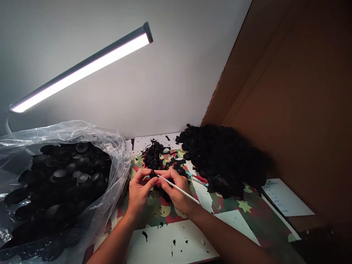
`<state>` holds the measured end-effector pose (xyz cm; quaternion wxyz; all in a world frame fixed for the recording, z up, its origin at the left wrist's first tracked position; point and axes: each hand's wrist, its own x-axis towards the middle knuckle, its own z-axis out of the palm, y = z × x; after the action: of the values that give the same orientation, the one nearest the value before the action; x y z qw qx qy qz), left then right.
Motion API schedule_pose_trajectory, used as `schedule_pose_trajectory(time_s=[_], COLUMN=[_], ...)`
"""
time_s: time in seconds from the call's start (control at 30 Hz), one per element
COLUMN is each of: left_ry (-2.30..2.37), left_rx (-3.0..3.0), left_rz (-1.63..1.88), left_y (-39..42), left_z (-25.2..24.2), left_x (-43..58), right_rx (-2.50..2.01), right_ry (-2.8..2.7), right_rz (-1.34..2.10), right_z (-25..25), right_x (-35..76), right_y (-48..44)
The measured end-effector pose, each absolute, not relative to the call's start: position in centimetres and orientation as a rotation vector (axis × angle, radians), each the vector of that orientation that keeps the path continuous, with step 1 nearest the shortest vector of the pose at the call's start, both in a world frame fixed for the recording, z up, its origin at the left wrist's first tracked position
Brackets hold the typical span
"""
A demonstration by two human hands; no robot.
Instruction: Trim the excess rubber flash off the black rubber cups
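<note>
Between the fingertips of my left hand (139,189) is a small black ribbed rubber part (153,174), partly hidden by the fingers. My right hand (176,187) is closed round a thin white stick-like tool (178,189), whose tip meets the black part. The tool's back end points toward my right wrist. Below and behind both hands lie black rubber scraps (154,156) on a patterned cloth (165,211).
A clear plastic bag (121,154) full of round black ribbed parts (60,174) stands at left. A large black heap (220,157) lies at right, near red tweezers-like tools (199,179), a paper sheet (287,198) and a cardboard wall (288,91). A lamp (82,73) hangs above.
</note>
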<state>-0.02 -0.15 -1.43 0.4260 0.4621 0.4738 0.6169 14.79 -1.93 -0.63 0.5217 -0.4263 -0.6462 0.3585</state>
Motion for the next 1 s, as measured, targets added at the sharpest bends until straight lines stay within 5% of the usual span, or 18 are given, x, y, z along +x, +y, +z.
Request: schedule_pose_trajectory(time_s=[0.27,0.57,0.77,1.0], left_ry=[1.077,0.930,0.966,1.002], left_rx=[1.315,0.800,0.684,0.647], left_rz=[1.561,1.665,1.524,1.493], left_y=[-1.0,0.4,0.8,0.7], left_z=[-1.3,-1.4,-0.9,-1.0], left_x=[0.2,-0.7,-1.1,-0.3], right_rx=[-1.303,-1.543,-0.897,-0.877], right_ry=[-1.615,-1.497,-1.281,-1.730], right_rz=[0.321,0.457,1.056,0.782], right_z=[-2.7,-3.3,-2.3,-1.8], right_x=[16.2,19.0,18.3,16.3], right_y=[2.1,4.5,3.3,1.1])
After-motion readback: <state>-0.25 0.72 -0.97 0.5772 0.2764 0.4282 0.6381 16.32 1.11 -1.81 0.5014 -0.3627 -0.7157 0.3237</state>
